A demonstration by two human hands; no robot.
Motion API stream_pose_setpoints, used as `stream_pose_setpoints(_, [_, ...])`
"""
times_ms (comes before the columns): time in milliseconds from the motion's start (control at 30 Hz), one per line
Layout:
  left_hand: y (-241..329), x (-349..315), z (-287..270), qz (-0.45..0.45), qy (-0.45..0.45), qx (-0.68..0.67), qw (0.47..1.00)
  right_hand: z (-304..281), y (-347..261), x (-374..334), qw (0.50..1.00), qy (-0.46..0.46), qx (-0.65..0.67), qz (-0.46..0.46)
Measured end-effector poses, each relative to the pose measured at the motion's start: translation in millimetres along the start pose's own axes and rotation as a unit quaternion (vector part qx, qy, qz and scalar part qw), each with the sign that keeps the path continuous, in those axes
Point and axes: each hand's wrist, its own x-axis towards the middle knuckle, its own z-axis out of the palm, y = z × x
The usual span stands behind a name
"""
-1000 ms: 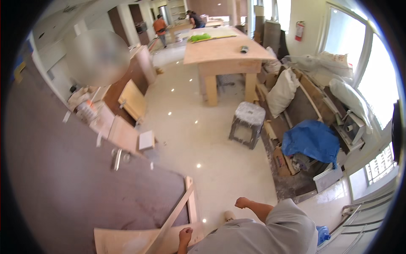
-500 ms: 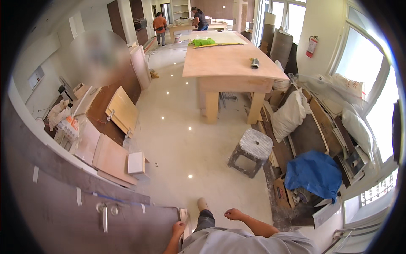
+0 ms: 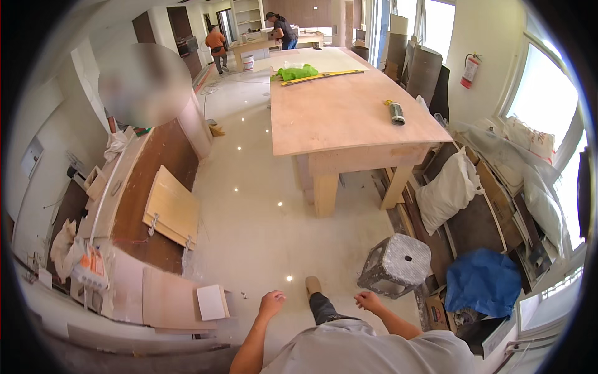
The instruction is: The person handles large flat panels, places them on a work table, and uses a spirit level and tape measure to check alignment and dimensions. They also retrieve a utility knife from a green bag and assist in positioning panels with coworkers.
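My left hand [image 3: 271,303] hangs over the pale tiled floor, its fingers loosely bent and nothing visible in them. Off to the right, my right hand [image 3: 366,302] is also loosely bent and looks bare, close to a spattered grey stool [image 3: 402,265]. Between my hands, one shoe [image 3: 313,286] shows stepping forward. Ahead stands a large wooden worktable [image 3: 336,118]. On its top lie a dark cylindrical thing [image 3: 397,114], a yellow spirit level [image 3: 321,78] and a bright green cloth or bag [image 3: 298,73].
Boards and a white sack [image 3: 450,193] line the right wall, near a blue plastic sheet [image 3: 484,282]. At left are leaning panels [image 3: 169,209] and a small white box [image 3: 213,303]. Two people, one in orange [image 3: 216,47] and one in dark clothes [image 3: 284,31], are at the back.
My left hand has come off the edge of the brown door, which has dropped mostly out of view. The worktable and stool are nearer. The person in orange has shifted left.
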Motion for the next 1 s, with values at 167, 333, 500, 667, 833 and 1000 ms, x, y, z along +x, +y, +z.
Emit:
stream_pose_setpoints(167, [-100,81,-36,-0.097,-0.041,0.089,0.990,13,-155,140,0.997,-0.034,0.047,-0.043])
stream_pose_setpoints(333, [-196,84,-108,-0.188,-0.220,0.185,0.939,31,-354,255,0.977,-0.114,0.030,-0.180])
stream_pose_setpoints(500, [-212,137,-148,-0.355,-0.109,0.038,0.928,65,-510,354,0.940,-0.193,-0.002,-0.282])
stream_pose_setpoints(667, [-232,270,-230,-0.305,-0.135,0.063,0.941,99,-583,433,0.959,-0.129,0.022,-0.249])
stream_pose_setpoints(833, [-241,465,-349,-0.034,-0.253,0.313,0.915,102,-623,477,0.978,-0.062,0.122,-0.160])
stream_pose_setpoints(1000, [-184,689,-447,-0.144,-0.031,0.138,0.980,78,-653,544,0.969,0.070,0.206,-0.114])
